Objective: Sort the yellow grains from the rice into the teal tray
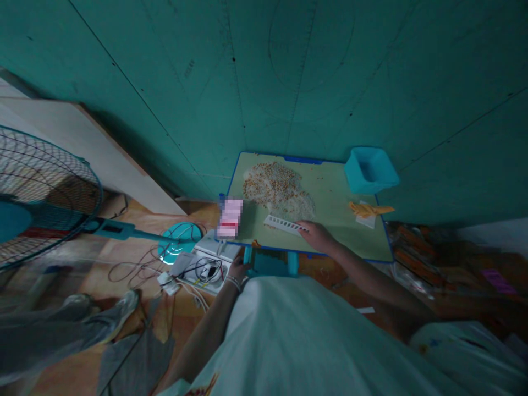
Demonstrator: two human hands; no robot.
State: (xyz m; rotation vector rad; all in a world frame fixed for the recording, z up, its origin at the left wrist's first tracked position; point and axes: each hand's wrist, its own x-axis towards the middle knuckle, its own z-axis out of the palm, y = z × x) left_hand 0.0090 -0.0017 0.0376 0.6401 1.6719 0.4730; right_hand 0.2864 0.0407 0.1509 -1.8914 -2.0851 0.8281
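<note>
My right hand [317, 236] is closed on one end of a white slotted plastic strip [284, 224], held low over the small table [325, 209]. Just beyond the strip lies a spread pile of white grains mixed with orange-brown kernels [274, 187]. Below the table's near edge is a blue plastic bin [270, 263], in front of my body. My left hand [239, 268] is closed at the left side of that bin's rim; its fingertips are partly hidden.
A second blue bin [371, 169] stands at the table's far right corner, near a yellow cloth-like item [369, 209]. A pink card, pixelated [231, 217], lies at the left edge. Cables and a power box [212, 269], a fan [45, 192] and a person's legs [61, 333] are to the left.
</note>
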